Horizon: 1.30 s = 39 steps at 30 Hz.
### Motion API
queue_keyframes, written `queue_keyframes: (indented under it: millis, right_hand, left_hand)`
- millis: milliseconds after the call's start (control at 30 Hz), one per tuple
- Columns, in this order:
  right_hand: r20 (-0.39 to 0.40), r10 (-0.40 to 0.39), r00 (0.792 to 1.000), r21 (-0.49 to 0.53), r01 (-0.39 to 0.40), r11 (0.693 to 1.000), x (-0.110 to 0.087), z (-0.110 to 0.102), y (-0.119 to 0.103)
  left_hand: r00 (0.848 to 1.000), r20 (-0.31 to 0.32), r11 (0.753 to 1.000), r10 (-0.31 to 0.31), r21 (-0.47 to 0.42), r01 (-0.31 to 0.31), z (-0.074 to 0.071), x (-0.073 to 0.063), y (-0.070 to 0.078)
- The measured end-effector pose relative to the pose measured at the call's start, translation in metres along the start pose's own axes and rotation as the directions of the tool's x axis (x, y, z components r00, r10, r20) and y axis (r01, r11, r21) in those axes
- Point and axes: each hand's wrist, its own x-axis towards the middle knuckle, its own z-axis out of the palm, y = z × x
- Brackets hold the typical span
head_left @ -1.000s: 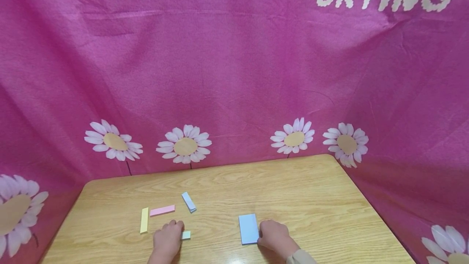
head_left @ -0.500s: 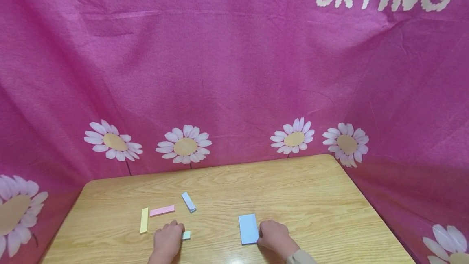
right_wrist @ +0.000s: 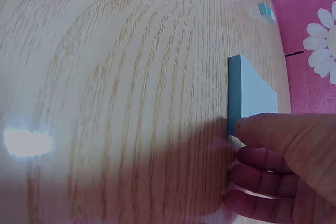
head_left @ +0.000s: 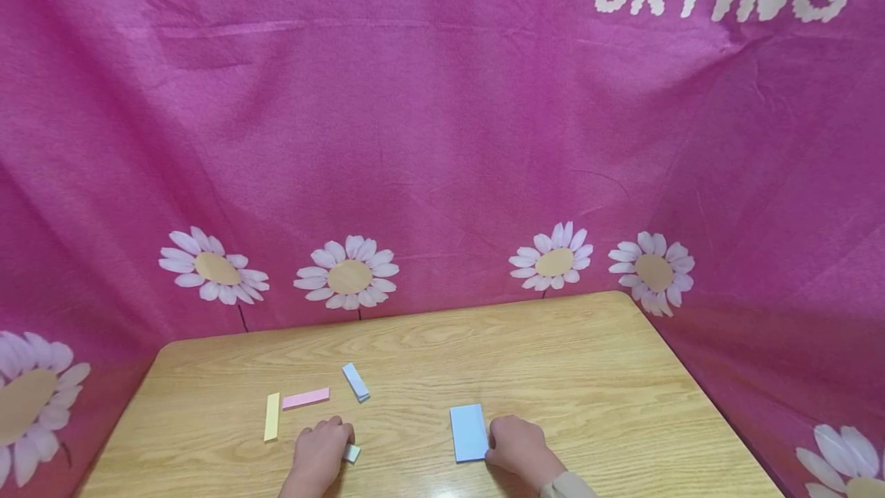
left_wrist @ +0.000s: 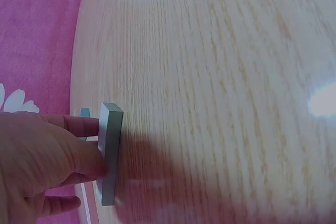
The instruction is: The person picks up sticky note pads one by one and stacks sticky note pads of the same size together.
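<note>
My left hand (head_left: 320, 453) pinches a narrow pale green sticky note pad (head_left: 353, 453) near the table's front. The left wrist view shows the thumb on the near face of this pad (left_wrist: 111, 150) and fingers behind it. To the right lies a larger light blue sticky note pad (head_left: 469, 433), flat on the table. My right hand (head_left: 520, 449) grips it at its lower right side. In the right wrist view the thumb presses the corner of the blue pad (right_wrist: 254, 87), with the other fingers curled below.
Beyond my left hand lie narrow pads: a yellow one (head_left: 272, 417), a pink one (head_left: 306, 399) and a pale blue one (head_left: 356, 382). A magenta cloth (head_left: 442, 137) with daisies hangs behind and beside the wooden table (head_left: 588, 375).
My left hand has shifted slightly right, and the green pad in it has turned so that its end tilts. My right hand and the blue pad stay where they were.
</note>
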Motion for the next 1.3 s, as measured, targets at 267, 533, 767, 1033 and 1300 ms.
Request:
queue_keyframes:
  millis: [267,533,767,1033,1300]
  right_hand:
    - [-0.004,0.001,1.0,0.007,-0.001,1.0,0.001,0.002,0.001]
    - [-0.002,0.009,1.0,0.003,-0.009,1.0,0.0,0.003,0.001]
    - [0.006,0.013,1.0,0.004,-0.013,1.0,0.001,0.002,0.001]
    - [-0.027,-0.012,1.0,-0.001,0.012,1.0,-0.001,0.002,0.0]
    - [-0.03,-0.03,0.999,0.018,0.031,0.999,-0.002,0.001,0.002]
  left_hand:
    - [0.955,-0.052,0.954,-0.29,-0.098,0.285,-0.002,0.0,0.004]
    - [0.849,0.108,0.832,-0.517,-0.173,0.528,-0.006,-0.004,0.009]
    - [0.834,0.169,0.82,-0.525,-0.163,0.549,-0.005,-0.002,0.01]
    - [0.845,0.18,0.829,-0.504,-0.174,0.531,-0.009,0.001,0.011]
    - [0.877,0.16,0.859,-0.454,-0.182,0.478,-0.01,0.001,0.013]
